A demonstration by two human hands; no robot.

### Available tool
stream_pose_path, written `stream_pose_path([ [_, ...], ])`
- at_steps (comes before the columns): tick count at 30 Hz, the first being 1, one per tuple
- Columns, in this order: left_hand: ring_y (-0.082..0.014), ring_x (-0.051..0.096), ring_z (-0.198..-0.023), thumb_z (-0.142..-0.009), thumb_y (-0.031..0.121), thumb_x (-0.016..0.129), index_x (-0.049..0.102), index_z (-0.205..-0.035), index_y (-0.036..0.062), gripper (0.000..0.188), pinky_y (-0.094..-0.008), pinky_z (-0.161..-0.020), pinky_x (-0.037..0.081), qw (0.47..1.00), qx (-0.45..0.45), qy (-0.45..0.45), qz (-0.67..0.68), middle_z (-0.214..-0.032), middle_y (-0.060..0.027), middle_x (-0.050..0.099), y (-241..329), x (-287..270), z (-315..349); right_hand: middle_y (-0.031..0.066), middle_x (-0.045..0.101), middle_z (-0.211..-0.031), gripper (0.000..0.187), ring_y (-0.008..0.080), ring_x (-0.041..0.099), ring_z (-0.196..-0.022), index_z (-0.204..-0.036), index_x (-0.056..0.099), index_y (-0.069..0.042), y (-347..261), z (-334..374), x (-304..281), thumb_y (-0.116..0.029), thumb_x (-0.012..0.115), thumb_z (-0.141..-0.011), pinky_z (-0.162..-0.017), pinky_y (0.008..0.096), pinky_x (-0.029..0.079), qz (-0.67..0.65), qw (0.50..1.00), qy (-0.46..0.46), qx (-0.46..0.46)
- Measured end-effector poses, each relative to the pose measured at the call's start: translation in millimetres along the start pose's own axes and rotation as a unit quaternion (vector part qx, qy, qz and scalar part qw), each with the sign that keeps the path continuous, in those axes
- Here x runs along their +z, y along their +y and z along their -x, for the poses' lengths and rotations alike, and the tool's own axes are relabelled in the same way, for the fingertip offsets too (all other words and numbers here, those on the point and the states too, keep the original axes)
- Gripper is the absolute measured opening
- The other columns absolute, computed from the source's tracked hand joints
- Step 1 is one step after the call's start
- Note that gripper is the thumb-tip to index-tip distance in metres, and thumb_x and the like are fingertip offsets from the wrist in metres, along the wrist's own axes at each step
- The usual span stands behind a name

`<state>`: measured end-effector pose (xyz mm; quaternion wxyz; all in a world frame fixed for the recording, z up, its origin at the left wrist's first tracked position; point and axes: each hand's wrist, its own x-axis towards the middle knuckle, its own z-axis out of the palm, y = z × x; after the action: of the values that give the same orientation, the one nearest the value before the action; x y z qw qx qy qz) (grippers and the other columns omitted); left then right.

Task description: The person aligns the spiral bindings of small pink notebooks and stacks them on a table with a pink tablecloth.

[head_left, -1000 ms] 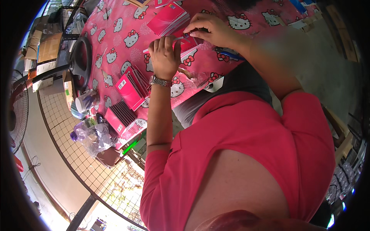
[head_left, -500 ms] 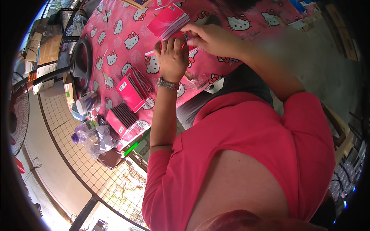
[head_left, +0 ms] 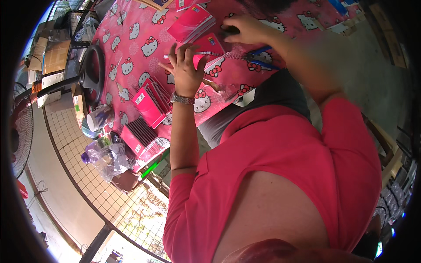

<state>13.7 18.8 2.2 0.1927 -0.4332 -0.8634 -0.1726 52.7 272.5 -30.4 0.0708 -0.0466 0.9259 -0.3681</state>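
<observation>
Across the pink-covered desk [head_left: 136, 57], red notebooks with dark coils [head_left: 151, 105] lie piled by the left edge and look already bound, while another stack [head_left: 188, 25] sits farther back, its binding hard to make out. One notebook [head_left: 212, 42] lies between the hands, its coil [head_left: 234, 55] trailing loose past the right corner toward a blue-handled tool [head_left: 264, 65], so this one looks threaded but unfinished at that end. Fingers spread, the left hand [head_left: 186, 65] is over its left part, pressure untellable; the right hand [head_left: 251, 30], just beside it, has thumb and fingers parted, nothing visible between.
</observation>
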Motion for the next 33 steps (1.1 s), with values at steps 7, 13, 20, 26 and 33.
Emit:
stream_pose_path([
  [7, -0.0291, 0.054, -0.099, -0.069, 0.022, 0.083, 0.067, -0.093, 0.01, 0.032, -0.0427, -0.087, 0.043, 0.993, -0.001, -0.026, 0.112, -0.096, -0.0053, 0.064, -2, 6, -2, 0.0049, 0.06, -0.119, 0.043, 0.0158, 0.054, -0.113, -0.123, 0.059, -0.007, -50, 19, -27, -0.029, 0.067, -0.088, -0.098, 0.0325, 0.041, -0.34, 0.932, -0.118, -0.04],
  [13, -0.0296, 0.052, -0.102, -0.065, 0.027, 0.085, 0.067, -0.093, 0.0141, 0.036, -0.0429, -0.085, 0.042, 0.99, -0.012, -0.027, 0.137, -0.098, -0.0034, 0.063, -11, 10, -4, 0.0112, 0.063, -0.122, 0.048, 0.023, 0.056, -0.117, -0.127, 0.058, -0.005, -45, 10, -26, -0.03, 0.066, -0.087, -0.103, 0.0347, 0.039, -0.114, 0.985, -0.117, -0.057],
  [20, -0.0304, 0.052, -0.102, -0.066, 0.028, 0.085, 0.065, -0.095, 0.0122, 0.039, -0.0433, -0.087, 0.04, 0.988, -0.032, -0.027, 0.149, -0.098, -0.0044, 0.063, -10, 9, -5, 0.0047, 0.063, -0.122, 0.049, 0.015, 0.054, -0.117, -0.127, 0.062, -0.007, -53, 6, -29, -0.032, 0.069, -0.085, -0.102, 0.0314, 0.038, -0.177, 0.977, -0.113, -0.027],
  [26, -0.0314, 0.053, -0.097, -0.066, 0.025, 0.085, 0.064, -0.094, 0.0086, 0.039, -0.0431, -0.085, 0.042, 0.99, -0.013, -0.015, 0.143, -0.094, -0.0075, 0.062, -11, 8, -5, 0.0053, 0.064, -0.116, 0.05, 0.0156, 0.056, -0.111, -0.126, 0.062, -0.006, -51, 3, -29, -0.028, 0.071, -0.082, -0.1, 0.0302, 0.039, -0.297, 0.943, -0.137, -0.065],
  [33, -0.0302, 0.053, -0.099, -0.064, 0.029, 0.087, 0.066, -0.093, 0.0107, 0.04, -0.0433, -0.086, 0.043, 0.989, -0.025, 0.001, 0.148, -0.096, -0.0068, 0.061, -22, 12, -6, 0.0046, 0.065, -0.115, 0.055, 0.0173, 0.058, -0.108, -0.124, 0.063, -0.007, -44, -18, -27, -0.03, 0.076, -0.076, -0.097, 0.0309, 0.041, -0.146, 0.979, -0.124, -0.067],
])
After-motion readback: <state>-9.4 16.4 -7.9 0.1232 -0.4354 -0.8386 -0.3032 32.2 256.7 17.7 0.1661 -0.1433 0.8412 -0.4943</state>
